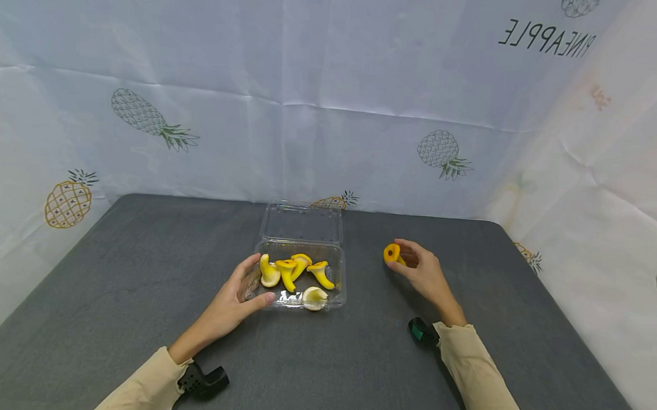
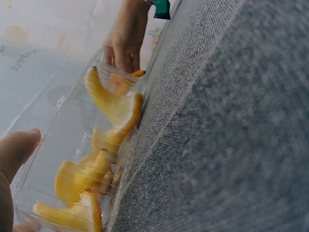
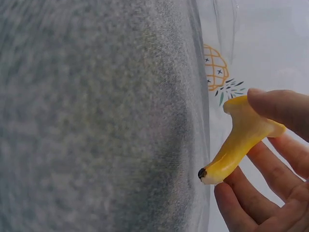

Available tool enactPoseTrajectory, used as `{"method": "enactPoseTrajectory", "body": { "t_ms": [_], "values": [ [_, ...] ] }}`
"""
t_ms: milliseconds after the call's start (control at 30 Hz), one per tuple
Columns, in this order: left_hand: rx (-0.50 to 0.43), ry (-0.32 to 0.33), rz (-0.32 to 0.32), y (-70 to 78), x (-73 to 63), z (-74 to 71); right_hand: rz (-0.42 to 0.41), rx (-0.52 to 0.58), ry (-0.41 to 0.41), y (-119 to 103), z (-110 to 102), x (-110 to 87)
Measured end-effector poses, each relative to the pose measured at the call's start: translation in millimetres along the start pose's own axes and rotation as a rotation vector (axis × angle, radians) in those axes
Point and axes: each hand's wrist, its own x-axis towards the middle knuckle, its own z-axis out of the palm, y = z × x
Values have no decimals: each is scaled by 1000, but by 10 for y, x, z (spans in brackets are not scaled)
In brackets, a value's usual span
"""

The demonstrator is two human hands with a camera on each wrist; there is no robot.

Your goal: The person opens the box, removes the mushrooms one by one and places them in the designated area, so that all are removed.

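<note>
A clear plastic clamshell box [image 1: 343,279] lies with its lid [image 1: 302,223] folded back. Several yellow mushrooms [image 1: 286,274] with flared caps, chanterelle-like, lie inside it; a paler one [image 1: 315,296] is by the front wall. My left hand [image 1: 231,298] holds the box's left end, thumb at the front edge and fingers along the left side. To the right of the box, my right hand [image 1: 421,273] pinches another yellow mushroom [image 3: 239,140] by its cap above the table. In the right wrist view its dark-tipped stem points down and left.
The dark grey table [image 1: 310,363] runs back to a white curtain [image 1: 363,157] printed with pineapples. A black wrist device [image 1: 204,382] sits on the left cuff, and another with a green face [image 1: 419,330] on the right.
</note>
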Motion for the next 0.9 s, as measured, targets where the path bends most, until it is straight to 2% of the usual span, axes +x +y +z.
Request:
{"method": "enactPoseTrajectory", "body": {
  "t_ms": [200, 467, 633, 900],
  "values": [
    [0, 1, -3, 7, 3, -5, 14, -1, -12, 19, -2, 4],
    [4, 1, -6, 15, 3, -9, -7, -69, -20, 46, 1, -10],
    [0, -2, -6, 12, -1, -4, -19, -122, -46, 54, 8, -18],
    [-7, -4, -13, 20, -1, -7, -35, -137, -80, 52, 17, -22]
  ]
}}
